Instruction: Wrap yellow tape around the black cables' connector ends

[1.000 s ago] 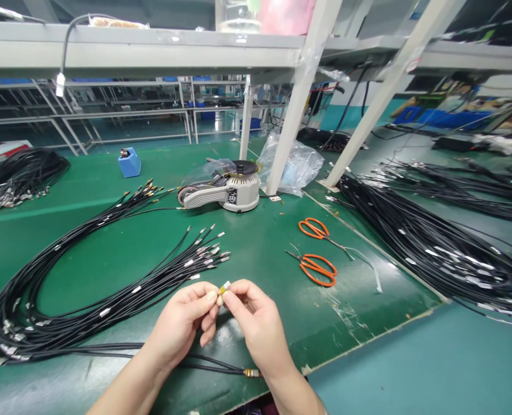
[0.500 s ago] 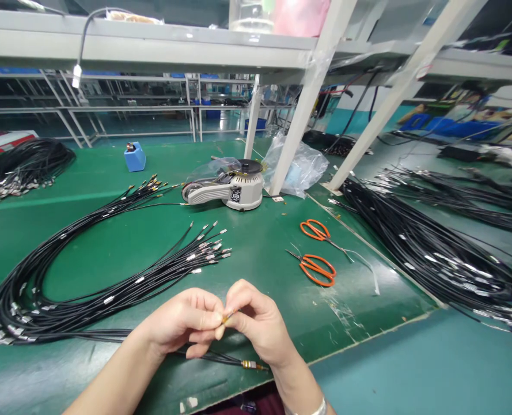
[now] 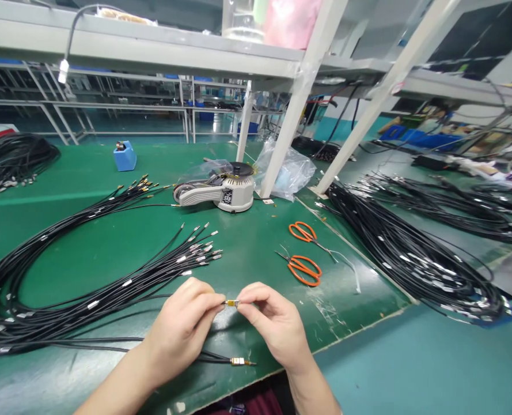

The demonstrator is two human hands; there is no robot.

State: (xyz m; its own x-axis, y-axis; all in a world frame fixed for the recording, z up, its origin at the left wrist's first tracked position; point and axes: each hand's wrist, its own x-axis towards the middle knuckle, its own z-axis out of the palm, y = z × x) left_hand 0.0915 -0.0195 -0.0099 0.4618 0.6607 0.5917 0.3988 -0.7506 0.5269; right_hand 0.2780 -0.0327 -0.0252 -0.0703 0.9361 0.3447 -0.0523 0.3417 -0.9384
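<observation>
My left hand (image 3: 182, 325) pinches a black cable just behind its end. The yellow-wrapped cable end (image 3: 231, 303) shows between both hands, and my right hand (image 3: 277, 323) grips its metal tip between thumb and fingertips. Below my hands, near the table's front edge, lie a few black cables with yellow-banded ends (image 3: 238, 362). A large looped bundle of black cables (image 3: 126, 288) with white tags curves across the table to the left. Two pairs of orange-handled scissors (image 3: 305, 270) lie to the right of my hands.
A grey tape dispenser (image 3: 234, 196) stands at the back of the green table, beside a clear plastic bag (image 3: 288, 170) and white posts. A blue holder (image 3: 125, 157) is further left. Another thick cable bundle (image 3: 402, 248) lies on the right.
My hands have drawn slightly apart, so the yellow-wrapped cable end now shows between them, held level. The view has turned a little to the right.
</observation>
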